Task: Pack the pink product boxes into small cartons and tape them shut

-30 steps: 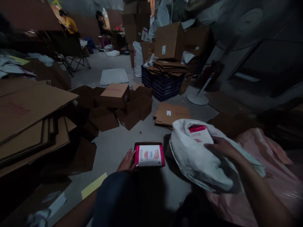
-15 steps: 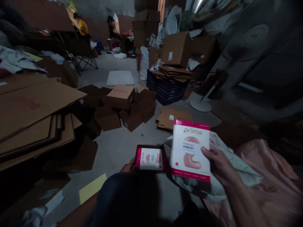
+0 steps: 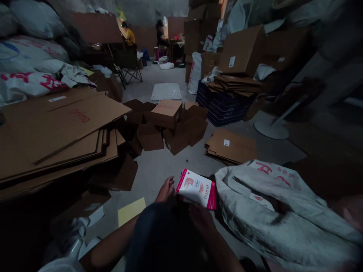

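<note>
A white-and-pink "prima" packet (image 3: 196, 189) lies tilted between my hands, over a dark open box whose edge barely shows beneath it. My left hand (image 3: 165, 189) is just left of the packet, fingers loosely apart, holding nothing that I can see. My right hand (image 3: 200, 218) is at the packet's near edge, dark and blurred; whether its fingers grip the packet is hidden. Right of the packet, a large white woven sack (image 3: 255, 226) gapes open, with another printed packet (image 3: 262, 202) showing inside.
Flattened cartons (image 3: 65, 128) are piled at left. Open brown boxes (image 3: 172, 128) stand ahead, near a flat carton stack (image 3: 231, 145) and dark blue crates (image 3: 224, 104). A fan base (image 3: 270, 129) is at right. Two people sit far back. Yellow paper (image 3: 131, 212) lies on the floor.
My right hand has brought the packet left and down from beside the sack to the box, turning it sideways. My left hand's fingers now show beside it. The view has swung left.
</note>
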### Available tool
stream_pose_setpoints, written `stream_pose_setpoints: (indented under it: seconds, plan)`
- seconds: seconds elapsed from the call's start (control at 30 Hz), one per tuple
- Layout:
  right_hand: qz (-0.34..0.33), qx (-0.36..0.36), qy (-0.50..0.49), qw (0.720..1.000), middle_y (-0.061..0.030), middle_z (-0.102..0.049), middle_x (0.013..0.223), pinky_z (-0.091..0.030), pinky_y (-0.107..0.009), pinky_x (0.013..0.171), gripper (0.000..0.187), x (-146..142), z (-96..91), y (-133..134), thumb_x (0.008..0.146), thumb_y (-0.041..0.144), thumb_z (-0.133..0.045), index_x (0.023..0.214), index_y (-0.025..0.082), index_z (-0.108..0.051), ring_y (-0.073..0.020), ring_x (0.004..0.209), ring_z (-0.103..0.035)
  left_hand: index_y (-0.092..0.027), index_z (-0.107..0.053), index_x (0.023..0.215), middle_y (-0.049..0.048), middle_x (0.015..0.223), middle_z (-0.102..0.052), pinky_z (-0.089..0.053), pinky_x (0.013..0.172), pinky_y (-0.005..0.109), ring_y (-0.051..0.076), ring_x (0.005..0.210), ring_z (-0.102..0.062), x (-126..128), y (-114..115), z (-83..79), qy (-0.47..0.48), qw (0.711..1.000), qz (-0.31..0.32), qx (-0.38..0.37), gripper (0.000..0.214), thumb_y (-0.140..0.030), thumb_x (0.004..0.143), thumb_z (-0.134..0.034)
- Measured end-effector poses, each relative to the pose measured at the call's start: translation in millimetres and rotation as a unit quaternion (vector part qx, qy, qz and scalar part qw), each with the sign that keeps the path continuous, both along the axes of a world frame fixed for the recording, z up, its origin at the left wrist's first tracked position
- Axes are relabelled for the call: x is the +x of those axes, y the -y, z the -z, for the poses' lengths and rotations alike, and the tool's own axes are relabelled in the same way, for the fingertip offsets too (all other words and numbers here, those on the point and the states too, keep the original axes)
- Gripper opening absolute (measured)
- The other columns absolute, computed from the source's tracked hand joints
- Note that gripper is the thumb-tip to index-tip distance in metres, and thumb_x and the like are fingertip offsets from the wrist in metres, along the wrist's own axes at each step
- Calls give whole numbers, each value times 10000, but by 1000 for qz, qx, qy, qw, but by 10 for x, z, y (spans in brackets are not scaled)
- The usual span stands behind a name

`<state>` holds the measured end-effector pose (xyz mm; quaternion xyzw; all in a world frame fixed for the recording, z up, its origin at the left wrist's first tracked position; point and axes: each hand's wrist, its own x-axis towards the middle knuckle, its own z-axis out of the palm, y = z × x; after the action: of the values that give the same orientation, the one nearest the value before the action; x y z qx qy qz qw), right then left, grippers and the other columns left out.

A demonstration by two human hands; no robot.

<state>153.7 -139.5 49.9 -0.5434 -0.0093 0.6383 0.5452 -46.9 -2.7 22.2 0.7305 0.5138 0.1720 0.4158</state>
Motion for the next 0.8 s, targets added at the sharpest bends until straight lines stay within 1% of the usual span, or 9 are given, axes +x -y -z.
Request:
stream_pose_setpoints:
  seconds: [0.1,0.13,0.23,0.3,0.37,0.43,0.6,0.7,0.8]
  plan:
    - [-81,-12,201,976,-94,-794,874,-591,-409,774,346,273,-100,-37,673,457,-795,890,189,-785,-261,801,-728,-180,-390,1654,196,1735,-375,-304,1330,500,303,1612,-364,180,-218,-179,-61,979,143,133,720,-464,1014,-559]
    - [-109,25,312,943,-113,-801,975,-579,-435,869,358,390,-161,-103,730,455,-762,964,188,-802,-283,897,-730,-183,-376,1669,212,1762,-314,-261,1341,549,346,1646,-288,273,-272,-215,-95,963,200,153,804,-485,974,-643]
    - [-218,106,566,788,-161,-738,1264,-477,-447,1088,395,699,-284,-378,859,348,-695,1212,189,-774,-319,1177,-670,-127,-291,1707,302,1781,-157,-191,1321,679,473,1670,-111,543,-293,-186,-157,916,322,180,1096,-623,859,-776]
    - [-322,72,633,701,-188,-673,1324,-475,-411,1039,423,821,-278,-547,897,282,-676,1303,171,-714,-304,1161,-657,-42,-282,1693,366,1755,-141,-173,1321,681,504,1664,-78,645,-211,-76,-151,892,381,194,1147,-706,869,-725]
    - [-404,25,649,644,-191,-634,1314,-471,-358,947,424,880,-224,-671,916,246,-665,1329,153,-657,-264,1080,-650,11,-279,1679,392,1737,-156,-180,1334,643,498,1662,-101,681,-121,45,-144,881,409,189,1102,-713,930,-639]
    - [-444,7,642,625,-183,-633,1267,-445,-317,907,383,909,-161,-765,931,225,-651,1301,132,-617,-233,1046,-629,8,-260,1686,376,1741,-181,-194,1337,621,482,1662,-138,690,-73,136,-160,890,390,174,1066,-693,962,-607]
    - [-477,23,607,635,-168,-672,1215,-409,-285,891,391,945,-20,-946,876,180,-739,1228,112,-583,-228,1094,-592,-162,-306,1712,256,1795,-156,-175,1337,614,440,1671,-160,741,-82,274,-213,902,327,184,997,-639,929,-697]
    - [-488,19,590,642,-146,-706,1160,-409,-297,887,373,950,103,-1017,850,180,-780,1170,121,-597,-235,1084,-597,-178,-319,1718,250,1799,-111,-149,1341,625,452,1669,-159,796,-62,387,-243,901,326,154,1020,-570,890,-767]
    - [-501,11,571,650,-138,-723,1159,-426,-295,870,388,964,245,-1077,807,183,-826,1127,128,-613,-222,1047,-625,-170,-283,1732,240,1797,-75,-100,1332,681,470,1672,-105,890,-33,512,-267,892,340,131,1005,-580,919,-708]
